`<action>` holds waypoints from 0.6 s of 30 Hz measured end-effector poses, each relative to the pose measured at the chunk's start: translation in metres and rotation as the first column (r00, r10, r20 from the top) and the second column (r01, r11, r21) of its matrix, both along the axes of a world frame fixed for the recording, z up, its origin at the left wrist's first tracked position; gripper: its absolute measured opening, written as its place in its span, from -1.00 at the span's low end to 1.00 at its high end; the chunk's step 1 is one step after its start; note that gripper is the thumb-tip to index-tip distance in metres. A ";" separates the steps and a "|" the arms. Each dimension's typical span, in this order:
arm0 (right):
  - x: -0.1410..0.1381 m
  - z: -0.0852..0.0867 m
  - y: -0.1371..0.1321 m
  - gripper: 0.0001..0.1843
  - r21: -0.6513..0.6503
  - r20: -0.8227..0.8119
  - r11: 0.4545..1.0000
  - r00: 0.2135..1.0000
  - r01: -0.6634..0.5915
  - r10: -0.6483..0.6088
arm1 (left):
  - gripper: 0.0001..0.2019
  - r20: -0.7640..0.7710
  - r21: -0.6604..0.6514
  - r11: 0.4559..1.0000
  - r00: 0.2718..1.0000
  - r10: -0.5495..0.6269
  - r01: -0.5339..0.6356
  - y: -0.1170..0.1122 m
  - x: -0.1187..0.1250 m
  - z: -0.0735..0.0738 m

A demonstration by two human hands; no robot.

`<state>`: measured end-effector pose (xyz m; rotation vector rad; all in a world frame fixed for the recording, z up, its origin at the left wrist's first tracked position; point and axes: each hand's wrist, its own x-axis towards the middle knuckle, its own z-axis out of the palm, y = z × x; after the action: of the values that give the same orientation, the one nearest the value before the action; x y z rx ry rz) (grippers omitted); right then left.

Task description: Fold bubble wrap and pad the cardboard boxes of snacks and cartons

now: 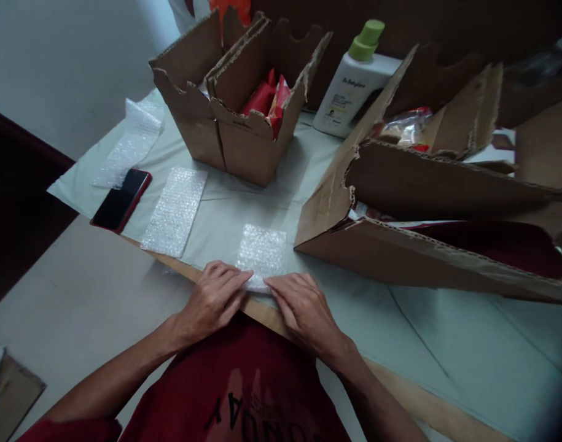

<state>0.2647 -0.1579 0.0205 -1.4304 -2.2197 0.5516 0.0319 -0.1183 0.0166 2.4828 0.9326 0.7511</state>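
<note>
A small piece of bubble wrap (261, 250) lies at the near edge of the table. My left hand (215, 298) pinches its near left corner with the fingers pressed together. My right hand (302, 305) presses down on its near right edge, fingers close together and curled over it. Both hands rest at the table's wooden front edge, almost touching each other. Whether anything is wrapped inside the bubble wrap cannot be seen.
A longer bubble wrap strip (174, 210) and a dark phone in a red case (120, 199) lie to the left. A small cardboard box with red packets (244, 98) stands behind. A white bottle with a green cap (354, 80) and a large torn carton (428, 209) are to the right.
</note>
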 end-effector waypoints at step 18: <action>-0.004 0.006 0.001 -0.74 0.036 0.022 0.998 0.999 0.048 -0.049 | -0.72 0.003 0.037 0.999 0.999 0.037 -0.037 0.013 0.007 -0.007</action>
<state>0.2603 -0.1572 0.0261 -1.4753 -2.1955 0.4800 0.0392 -0.1057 0.0094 2.5021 0.9748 0.7902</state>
